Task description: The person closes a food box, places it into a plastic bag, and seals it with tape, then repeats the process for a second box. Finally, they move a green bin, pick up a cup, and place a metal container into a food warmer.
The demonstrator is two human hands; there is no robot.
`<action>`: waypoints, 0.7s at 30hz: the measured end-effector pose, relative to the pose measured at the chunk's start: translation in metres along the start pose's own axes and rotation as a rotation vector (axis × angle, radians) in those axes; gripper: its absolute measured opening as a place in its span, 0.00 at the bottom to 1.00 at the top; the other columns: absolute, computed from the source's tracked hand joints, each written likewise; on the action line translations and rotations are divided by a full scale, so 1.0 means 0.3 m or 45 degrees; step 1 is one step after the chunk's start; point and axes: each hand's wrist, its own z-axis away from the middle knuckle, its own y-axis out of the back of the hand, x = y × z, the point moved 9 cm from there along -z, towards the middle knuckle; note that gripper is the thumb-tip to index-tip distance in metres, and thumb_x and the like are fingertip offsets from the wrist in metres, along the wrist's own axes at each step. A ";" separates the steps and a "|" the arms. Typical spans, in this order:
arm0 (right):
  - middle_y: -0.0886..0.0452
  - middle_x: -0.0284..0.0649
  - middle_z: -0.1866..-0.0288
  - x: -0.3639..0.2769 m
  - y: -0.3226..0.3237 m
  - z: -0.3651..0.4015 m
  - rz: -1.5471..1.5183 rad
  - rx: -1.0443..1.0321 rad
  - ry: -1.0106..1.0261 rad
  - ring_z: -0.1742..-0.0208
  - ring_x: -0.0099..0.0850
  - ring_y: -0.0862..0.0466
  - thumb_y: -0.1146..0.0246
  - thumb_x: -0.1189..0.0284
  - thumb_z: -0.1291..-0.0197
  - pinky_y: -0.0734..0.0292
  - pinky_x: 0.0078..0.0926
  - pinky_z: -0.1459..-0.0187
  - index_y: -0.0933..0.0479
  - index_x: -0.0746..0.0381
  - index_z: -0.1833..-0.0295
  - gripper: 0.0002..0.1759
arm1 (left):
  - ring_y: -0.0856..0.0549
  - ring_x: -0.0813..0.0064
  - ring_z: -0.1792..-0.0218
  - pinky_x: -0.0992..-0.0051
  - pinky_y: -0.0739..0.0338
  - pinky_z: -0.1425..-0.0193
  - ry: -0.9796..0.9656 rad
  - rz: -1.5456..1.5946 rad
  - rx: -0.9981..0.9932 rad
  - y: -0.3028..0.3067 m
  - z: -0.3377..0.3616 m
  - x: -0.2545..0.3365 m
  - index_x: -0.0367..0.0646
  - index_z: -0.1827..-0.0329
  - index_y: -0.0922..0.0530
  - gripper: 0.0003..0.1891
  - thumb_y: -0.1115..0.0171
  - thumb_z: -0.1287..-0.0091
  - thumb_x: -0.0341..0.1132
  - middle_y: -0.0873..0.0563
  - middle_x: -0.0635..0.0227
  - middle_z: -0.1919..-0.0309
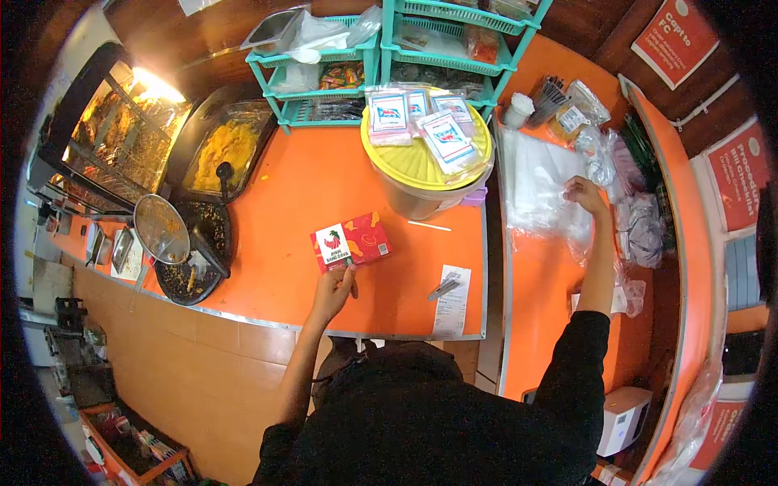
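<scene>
A red takeaway box (371,235) with a white label panel sits on the orange counter. My left hand (334,293) is closed at its near edge, fingers pressed against the box. A small dark green thing shows at those fingertips, too small to name. Off to the right, my right hand (585,197) reaches over a stack of clear plastic bags (535,182). Its fingers are curled together at the stack's right edge, pinching a plastic bag as far as I can see.
A yellow-lidded bucket (381,162) carries several printed packets (447,142). Nearer lie a receipt (454,312) and a metal clip-like piece (443,289). At left are a black pan (194,283), a strainer (162,229) and a food tray (223,158). Teal racks (324,121) stand behind.
</scene>
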 end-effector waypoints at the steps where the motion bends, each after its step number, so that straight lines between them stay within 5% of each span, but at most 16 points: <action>1: 0.32 0.26 0.78 -0.004 0.006 0.002 -0.064 -0.070 0.007 0.74 0.18 0.32 0.35 0.70 0.42 0.36 0.19 0.72 0.30 0.59 0.77 0.14 | 0.23 0.75 0.83 0.72 0.32 0.74 -0.002 0.000 -0.005 -0.005 -0.006 0.014 0.37 0.84 0.23 0.29 0.53 0.25 0.45 0.22 0.66 0.87; 6: 0.35 0.29 0.80 -0.007 0.018 -0.030 0.163 0.034 0.178 0.74 0.20 0.33 0.37 0.69 0.41 0.31 0.20 0.67 0.27 0.66 0.72 0.13 | 0.24 0.74 0.83 0.71 0.32 0.75 0.155 -0.038 -0.081 -0.069 -0.050 -0.009 0.37 0.86 0.23 0.30 0.53 0.25 0.45 0.22 0.65 0.87; 10: 0.39 0.29 0.79 -0.001 -0.005 -0.030 0.421 0.130 0.092 0.72 0.21 0.39 0.44 0.60 0.32 0.38 0.24 0.70 0.34 0.69 0.74 0.24 | 0.24 0.74 0.83 0.72 0.33 0.76 0.027 -0.057 -0.105 -0.120 -0.085 0.083 0.36 0.85 0.23 0.30 0.53 0.25 0.45 0.22 0.65 0.87; 13: 0.39 0.27 0.79 -0.020 0.027 -0.018 0.114 0.240 0.089 0.72 0.20 0.39 0.44 0.62 0.32 0.38 0.24 0.70 0.35 0.65 0.76 0.22 | 0.25 0.75 0.83 0.71 0.34 0.77 0.075 -0.022 -0.115 -0.164 -0.096 0.081 0.37 0.85 0.23 0.29 0.52 0.25 0.44 0.22 0.65 0.86; 18: 0.34 0.22 0.73 -0.004 0.001 0.001 -0.164 -0.191 -0.152 0.70 0.17 0.35 0.43 0.62 0.33 0.39 0.18 0.67 0.30 0.57 0.69 0.13 | 0.26 0.74 0.85 0.70 0.33 0.77 0.068 -0.032 -0.100 -0.210 -0.116 0.049 0.37 0.86 0.23 0.29 0.52 0.26 0.44 0.23 0.65 0.88; 21: 0.34 0.22 0.73 -0.112 0.122 -0.034 -0.250 0.099 0.012 0.70 0.16 0.36 0.44 0.60 0.32 0.41 0.17 0.67 0.28 0.57 0.69 0.15 | 0.25 0.74 0.85 0.68 0.32 0.76 0.032 -0.026 -0.162 -0.242 -0.146 0.141 0.38 0.85 0.23 0.29 0.52 0.26 0.45 0.23 0.65 0.89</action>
